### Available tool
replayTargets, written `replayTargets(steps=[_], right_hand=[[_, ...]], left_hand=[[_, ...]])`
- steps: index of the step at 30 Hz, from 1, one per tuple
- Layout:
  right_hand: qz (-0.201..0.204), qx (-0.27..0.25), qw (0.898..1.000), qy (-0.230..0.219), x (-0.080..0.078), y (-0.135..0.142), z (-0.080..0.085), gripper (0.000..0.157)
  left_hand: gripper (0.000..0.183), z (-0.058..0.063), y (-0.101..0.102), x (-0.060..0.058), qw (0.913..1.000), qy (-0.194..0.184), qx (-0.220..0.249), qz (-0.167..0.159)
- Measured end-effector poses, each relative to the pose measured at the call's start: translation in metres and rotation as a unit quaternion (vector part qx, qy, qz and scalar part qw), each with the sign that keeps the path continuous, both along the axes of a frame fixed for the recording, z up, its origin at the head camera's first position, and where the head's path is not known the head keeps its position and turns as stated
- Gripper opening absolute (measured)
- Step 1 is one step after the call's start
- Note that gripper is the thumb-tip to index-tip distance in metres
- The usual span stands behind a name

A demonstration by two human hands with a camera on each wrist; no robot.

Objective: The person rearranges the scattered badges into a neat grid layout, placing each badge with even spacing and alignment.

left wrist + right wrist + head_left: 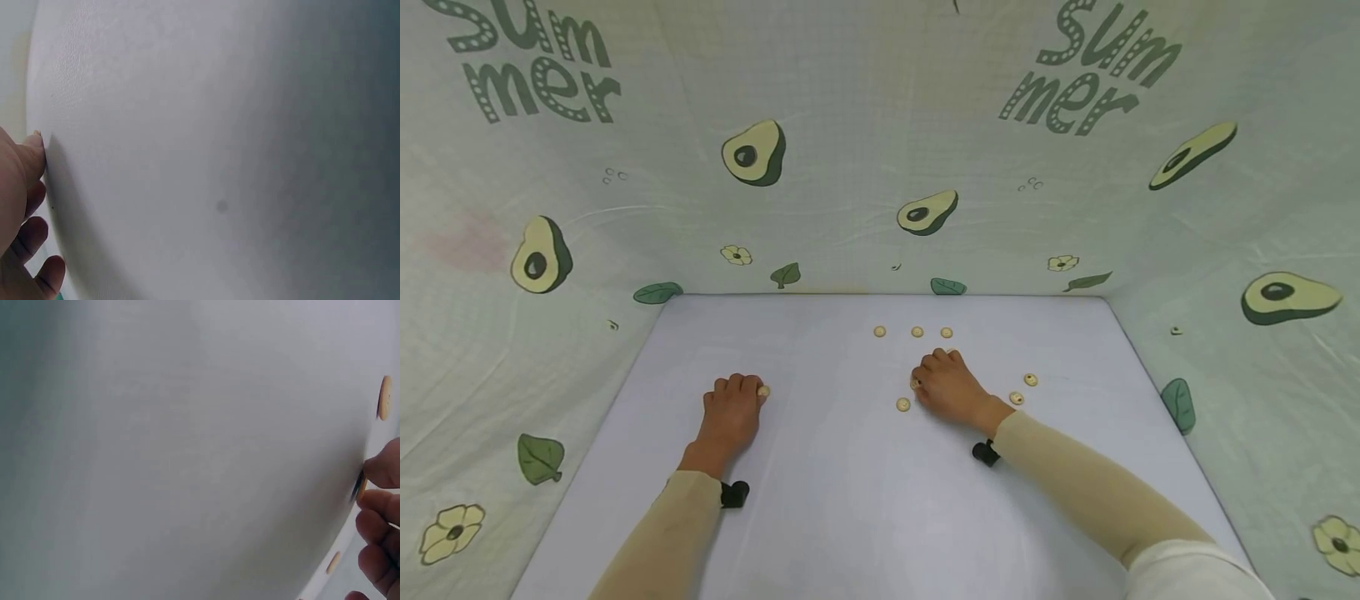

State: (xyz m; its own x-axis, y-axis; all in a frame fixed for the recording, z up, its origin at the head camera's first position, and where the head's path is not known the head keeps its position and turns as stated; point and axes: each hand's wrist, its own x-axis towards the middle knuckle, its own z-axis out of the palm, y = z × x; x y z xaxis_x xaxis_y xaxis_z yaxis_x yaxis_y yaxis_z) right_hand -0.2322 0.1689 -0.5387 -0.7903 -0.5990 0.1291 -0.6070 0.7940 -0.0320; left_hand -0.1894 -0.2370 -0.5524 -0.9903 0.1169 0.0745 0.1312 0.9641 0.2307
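Observation:
My left hand (731,412) is at the left of the white table, with a small round wooden button (763,391) pinched at its thumb side. In the left wrist view the thumb and curled fingers (36,234) show at the left edge; the button is hidden there. Farther right, my right hand (951,388) pinches another button (362,487) between thumb and forefinger, low against the tabletop. A loose button (903,404) lies just in front of that hand. One more button (952,352) is partly covered by its knuckles.
Three buttons lie in a row at the back, the middle button (917,332) between two others. Two more, including a button (1031,379), sit right of the right wrist. A patterned cloth (842,167) rises behind and beside the table (820,500).

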Motion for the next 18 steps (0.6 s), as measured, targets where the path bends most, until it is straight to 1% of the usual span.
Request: replayTargets(steps=[7,11,13,15,18], right_hand=[[-0.024,-0.024,0.999,0.003,0.0007,0.0023,0.0007,0.027],[-0.01,-0.033,0.999,-0.018,0.0003,0.0014,-0.001,0.019],[-0.003,-0.037,0.999,-0.032,0.0005,0.0015,-0.0015,0.019],[-0.005,-0.037,0.999,-0.038,0.0009,0.0023,-0.0019,0.023],[-0.02,-0.032,0.999,-0.037,0.0012,0.004,-0.0024,0.03]], left_hand=[[0.023,-0.0002,0.0014,0.0008,1.0,0.009,-0.001,-0.001],[0.023,-0.0001,0.0018,0.001,1.0,0.004,-0.002,0.003],[0.024,0.0001,0.0016,0.0006,1.0,-0.002,-0.001,0.005],[0.024,0.0007,0.0016,0.0004,1.0,-0.005,-0.001,0.005],[0.025,0.0009,0.001,0.0004,1.0,-0.006,0.0,0.003]])
